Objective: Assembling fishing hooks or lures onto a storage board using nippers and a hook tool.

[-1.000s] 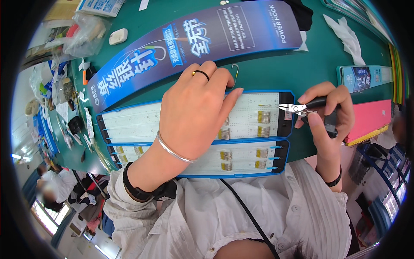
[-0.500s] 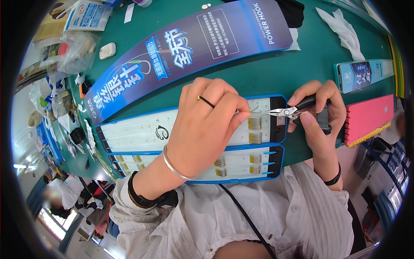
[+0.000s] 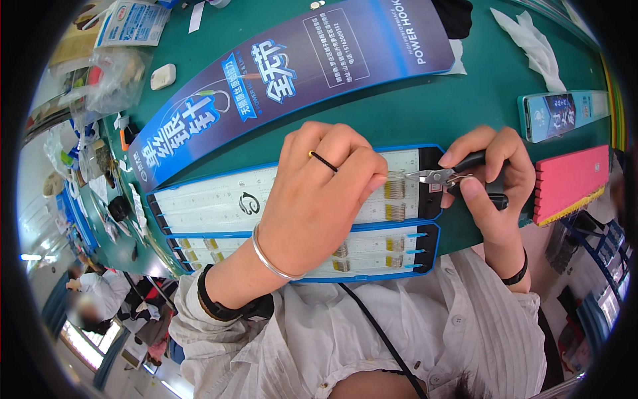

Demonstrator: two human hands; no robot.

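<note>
My right hand (image 3: 495,179) is wrapped round small pliers (image 3: 435,177) with black handles. Their pointed silver jaws reach left over the top row of a flat blue-edged case (image 3: 299,193). Close to the jaw tips, the thumb and forefinger of my left hand (image 3: 325,189) pinch together; what they hold is too fine to make out. Beneath the fingers, the open case shows white ruled panels with black ends. Rows of thin hooks (image 3: 395,211) with yellowish windings are fixed on it, and more hooks (image 3: 395,251) sit on its nearer half.
A long blue printed board (image 3: 312,60) lies behind the case. At right are a narrow teal case (image 3: 565,113) and a pink foam block (image 3: 571,183). A white earphone case (image 3: 161,77) and plastic bags (image 3: 116,83) are at left; crumpled tissue (image 3: 528,46) lies far right.
The pliers' tips have moved slightly left, nearer my left fingertips. A thin curved wire visible above the hooks before no longer stands out. My left hand has barely moved.
</note>
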